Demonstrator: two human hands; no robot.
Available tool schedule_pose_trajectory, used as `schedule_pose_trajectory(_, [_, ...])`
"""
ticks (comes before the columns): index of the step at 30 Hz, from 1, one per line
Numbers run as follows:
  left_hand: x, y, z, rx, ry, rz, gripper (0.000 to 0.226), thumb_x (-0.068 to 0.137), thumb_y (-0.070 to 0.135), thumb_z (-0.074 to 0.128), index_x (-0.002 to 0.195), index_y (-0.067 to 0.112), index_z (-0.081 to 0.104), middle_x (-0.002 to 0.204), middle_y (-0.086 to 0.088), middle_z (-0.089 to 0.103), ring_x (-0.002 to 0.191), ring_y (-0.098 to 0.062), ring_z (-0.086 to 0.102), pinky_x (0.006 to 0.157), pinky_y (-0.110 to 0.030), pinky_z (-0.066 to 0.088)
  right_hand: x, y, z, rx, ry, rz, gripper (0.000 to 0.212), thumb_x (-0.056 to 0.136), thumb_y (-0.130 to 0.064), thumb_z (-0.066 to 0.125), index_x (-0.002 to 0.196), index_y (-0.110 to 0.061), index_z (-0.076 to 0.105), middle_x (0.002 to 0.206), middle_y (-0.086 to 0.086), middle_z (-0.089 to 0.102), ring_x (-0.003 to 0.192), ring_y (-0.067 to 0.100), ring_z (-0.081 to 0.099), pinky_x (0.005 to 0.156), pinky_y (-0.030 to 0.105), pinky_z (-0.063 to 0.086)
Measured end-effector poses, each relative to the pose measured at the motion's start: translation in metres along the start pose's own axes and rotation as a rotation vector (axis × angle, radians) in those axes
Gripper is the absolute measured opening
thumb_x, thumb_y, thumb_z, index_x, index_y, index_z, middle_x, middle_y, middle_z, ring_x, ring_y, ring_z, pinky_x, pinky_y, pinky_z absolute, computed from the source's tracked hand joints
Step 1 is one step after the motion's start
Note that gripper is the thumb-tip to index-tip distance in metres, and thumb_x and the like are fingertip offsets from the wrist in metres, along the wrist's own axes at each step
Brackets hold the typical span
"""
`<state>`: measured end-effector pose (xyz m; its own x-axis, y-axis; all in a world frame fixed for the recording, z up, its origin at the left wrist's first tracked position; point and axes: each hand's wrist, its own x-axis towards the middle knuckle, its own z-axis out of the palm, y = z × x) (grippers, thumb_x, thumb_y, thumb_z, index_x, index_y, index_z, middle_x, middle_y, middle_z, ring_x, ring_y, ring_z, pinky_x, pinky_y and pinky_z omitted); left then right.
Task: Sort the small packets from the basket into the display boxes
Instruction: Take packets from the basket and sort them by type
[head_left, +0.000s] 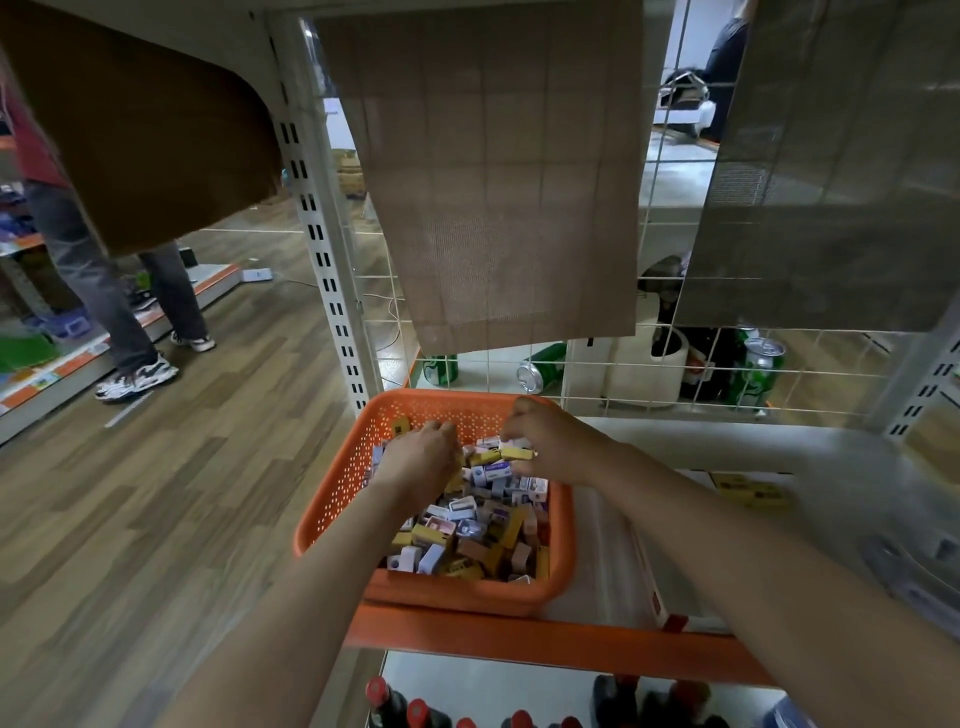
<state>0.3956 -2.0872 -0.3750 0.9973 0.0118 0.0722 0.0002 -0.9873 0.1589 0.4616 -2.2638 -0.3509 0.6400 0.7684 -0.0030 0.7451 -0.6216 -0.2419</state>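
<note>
Small packets (467, 525) first: one yellow packet (517, 453) sits pinched between the fingertips of my right hand (550, 441), raised just above the heap so I can judge its sort. My left hand (421, 457) digs fingers-down among the rest; whether it grips any I cannot tell. All lie in the orange basket (332, 499), with a blurred yellow display box (753, 491) near on the right, handy for dropping.

A tan mesh mat (498, 197) hangs at upper centre against a white wire grid (647, 280), with green cans (543, 364) behind it. At left, a person's legs in jeans (104, 306) stand on wood flooring (208, 467). Red-capped bottles (384, 701) line the bottom edge.
</note>
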Motion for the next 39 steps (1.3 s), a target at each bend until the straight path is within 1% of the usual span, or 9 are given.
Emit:
schedule_pose_trajectory(2, [-0.002,0.005,-0.006,0.005,0.027,0.023,0.02,0.097,0.025,0.048,0.114,0.014,0.049,0.104,0.001,0.054,0.081,-0.012,0.054,0.062,-0.019,0.043,-0.002,0.001,-0.001,0.0,-0.007,0.035,0.047,0.083,0.005,0.059,0.128,-0.007,0.054,0.125,0.01,0.044,0.114,0.026,0.047,0.095,0.041,0.044])
schedule_pose_trajectory(5, [-0.005,0.014,-0.015,0.017,0.072,0.077,0.021,0.095,0.025,0.05,0.114,0.015,0.051,0.107,0.001,0.054,0.083,-0.013,0.056,0.065,-0.023,0.048,-0.005,0.005,-0.003,-0.044,0.04,0.031,0.05,0.081,0.016,0.05,0.126,-0.005,0.055,0.122,0.01,0.044,0.104,0.03,0.054,0.087,0.045,0.049])
schedule_pose_trajectory(11, [-0.01,0.038,-0.024,-0.025,0.176,0.155,0.017,0.091,0.021,0.055,0.107,0.016,0.056,0.106,0.0,0.053,0.091,-0.018,0.055,0.071,-0.028,0.049,-0.029,0.009,-0.025,-0.202,0.187,0.011,0.027,0.095,-0.01,0.051,0.12,-0.005,0.057,0.118,0.009,0.049,0.095,0.025,0.058,0.079,0.036,0.049])
schedule_pose_trajectory(13, [-0.008,0.048,-0.023,-0.005,0.191,0.193,0.02,0.09,0.021,0.055,0.11,0.016,0.055,0.108,-0.001,0.053,0.1,-0.02,0.053,0.074,-0.028,0.045,-0.041,0.012,-0.034,-0.266,0.231,0.014,0.033,0.098,-0.026,0.048,0.125,-0.008,0.053,0.121,0.007,0.049,0.102,0.021,0.055,0.076,0.029,0.046])
schedule_pose_trajectory(16, [-0.005,0.065,-0.021,0.005,0.21,0.24,0.027,0.091,0.022,0.054,0.116,0.016,0.053,0.112,-0.002,0.053,0.105,-0.02,0.051,0.079,-0.027,0.041,-0.059,0.021,-0.042,-0.268,0.231,0.065,0.037,0.098,-0.037,0.045,0.122,-0.008,0.051,0.115,0.008,0.051,0.096,0.022,0.058,0.069,0.027,0.039])
schedule_pose_trajectory(20, [-0.002,0.087,-0.018,-0.023,0.231,0.29,0.029,0.091,0.022,0.055,0.118,0.014,0.052,0.114,-0.005,0.053,0.106,-0.023,0.05,0.08,-0.03,0.041,-0.079,0.042,-0.045,-0.1,0.188,0.178,0.03,0.093,-0.032,0.058,0.105,-0.005,0.053,0.099,0.009,0.059,0.093,0.027,0.06,0.066,0.029,0.036])
schedule_pose_trajectory(27, [0.01,0.117,-0.003,-0.041,0.212,0.341,0.028,0.087,0.022,0.057,0.113,0.014,0.054,0.114,-0.005,0.054,0.107,-0.025,0.052,0.078,-0.031,0.042,-0.107,0.086,-0.037,0.044,0.23,0.281,0.015,0.079,-0.013,0.072,0.09,-0.004,0.068,0.085,0.004,0.05,0.086,0.026,0.056,0.065,0.029,0.031])
schedule_pose_trajectory(33, [0.015,0.13,0.006,-0.047,0.184,0.352,0.027,0.087,0.022,0.058,0.112,0.014,0.056,0.113,-0.005,0.054,0.101,-0.027,0.055,0.077,-0.032,0.045,-0.119,0.108,-0.025,0.143,0.237,0.337,0.016,0.081,-0.005,0.071,0.096,0.0,0.071,0.097,0.013,0.059,0.082,0.03,0.062,0.065,0.037,0.054])
schedule_pose_trajectory(39, [0.024,0.134,0.013,-0.034,0.152,0.363,0.03,0.088,0.022,0.057,0.117,0.014,0.054,0.117,-0.004,0.053,0.105,-0.024,0.053,0.08,-0.03,0.042,-0.119,0.117,-0.012,0.132,0.252,0.387,0.027,0.081,-0.011,0.072,0.107,-0.007,0.07,0.106,0.011,0.064,0.1,0.025,0.058,0.076,0.026,0.037])
